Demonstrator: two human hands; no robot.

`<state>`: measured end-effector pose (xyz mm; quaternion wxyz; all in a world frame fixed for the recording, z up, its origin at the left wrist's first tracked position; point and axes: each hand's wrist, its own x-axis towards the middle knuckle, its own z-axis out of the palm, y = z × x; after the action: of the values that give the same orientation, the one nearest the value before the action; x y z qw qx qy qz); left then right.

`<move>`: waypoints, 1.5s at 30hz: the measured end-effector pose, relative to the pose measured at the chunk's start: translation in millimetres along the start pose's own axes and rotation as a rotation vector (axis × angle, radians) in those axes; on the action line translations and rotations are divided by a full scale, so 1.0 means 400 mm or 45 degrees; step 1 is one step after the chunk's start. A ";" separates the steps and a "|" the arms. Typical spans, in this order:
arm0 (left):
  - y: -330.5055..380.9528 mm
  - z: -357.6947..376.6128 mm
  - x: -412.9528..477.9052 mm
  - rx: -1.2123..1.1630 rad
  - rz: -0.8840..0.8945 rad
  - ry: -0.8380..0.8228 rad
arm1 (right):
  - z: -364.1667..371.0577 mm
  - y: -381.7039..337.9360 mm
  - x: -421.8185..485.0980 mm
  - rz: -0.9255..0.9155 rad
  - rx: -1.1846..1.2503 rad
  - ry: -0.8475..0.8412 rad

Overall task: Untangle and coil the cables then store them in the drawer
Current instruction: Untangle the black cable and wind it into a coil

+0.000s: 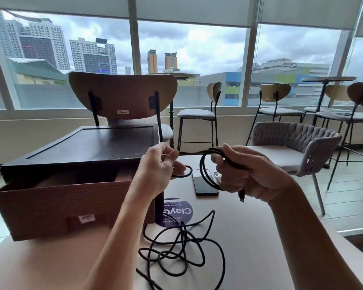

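Observation:
My right hand (247, 172) grips a black cable coil (205, 170) of a few loops, held above the table, with a plug end hanging below the fist. To its left, my left hand (157, 164) pinches a small loop of the same black cable (184, 171). Lower down, a tangled black cable (182, 245) lies in loose crossing loops on the beige table (270, 248). A small dark cabinet (88, 147) stands at the left of the table, its brown wooden drawer (57, 206) pulled out and open toward me.
A dark phone (203, 183) lies flat behind the hands, with a metal watch band beside it. A round purple sticker (177, 212) is on the table. Wooden chairs, a woven grey armchair (291, 147) and windows fill the background.

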<state>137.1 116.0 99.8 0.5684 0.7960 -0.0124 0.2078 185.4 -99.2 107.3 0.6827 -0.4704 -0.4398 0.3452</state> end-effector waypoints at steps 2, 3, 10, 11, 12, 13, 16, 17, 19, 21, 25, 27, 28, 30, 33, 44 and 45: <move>0.000 -0.001 -0.001 -0.056 -0.023 -0.006 | -0.002 0.000 0.007 0.001 0.066 0.021; -0.002 -0.002 -0.002 -0.078 -0.021 0.019 | -0.001 0.000 0.012 0.009 0.084 0.055; 0.025 -0.018 0.011 -1.216 -0.351 0.021 | -0.025 -0.001 0.036 -0.069 0.608 0.130; 0.022 -0.024 0.014 -1.305 -0.383 -0.019 | -0.033 -0.001 0.039 -0.081 0.782 0.078; 0.020 -0.028 0.015 -1.327 -0.402 -0.041 | -0.041 0.000 0.041 -0.103 0.905 0.085; 0.019 -0.030 0.012 -1.312 -0.416 -0.056 | -0.049 0.002 0.042 -0.140 0.992 0.116; 0.020 -0.032 0.003 -1.260 -0.412 -0.126 | -0.060 0.007 0.037 -0.297 1.141 0.217; 0.022 -0.035 0.000 -1.242 -0.393 -0.175 | -0.061 0.007 0.033 -0.341 1.167 0.240; 0.018 -0.046 -0.002 -0.929 -0.289 -0.251 | -0.057 0.006 0.029 -0.415 1.203 0.306; 0.010 -0.053 -0.008 -0.342 -0.145 -0.304 | -0.052 0.004 0.029 -0.536 1.205 0.429; -0.015 -0.049 -0.003 0.399 0.004 -0.381 | -0.037 0.001 0.041 -0.733 1.102 0.571; -0.032 -0.042 0.004 0.546 -0.007 -0.416 | -0.033 0.000 0.043 -0.758 1.029 0.610; -0.039 -0.038 0.006 0.616 -0.017 -0.437 | -0.032 -0.002 0.041 -0.771 0.997 0.626; -0.044 -0.034 0.005 0.751 -0.035 -0.473 | -0.028 -0.008 0.039 -0.801 0.908 0.676; -0.039 -0.029 -0.004 0.910 -0.086 -0.614 | -0.018 -0.014 0.043 -0.841 0.777 0.744; 0.016 0.094 -0.045 0.776 0.171 -0.524 | 0.071 0.010 0.104 -0.585 0.083 0.726; 0.022 0.103 -0.045 0.588 0.170 -0.485 | 0.075 0.009 0.104 -0.578 0.086 0.711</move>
<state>131.6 71.6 90.6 0.3448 0.9262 -0.1236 0.0890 173.2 -51.1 120.5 0.8510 -0.4141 -0.3180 0.0574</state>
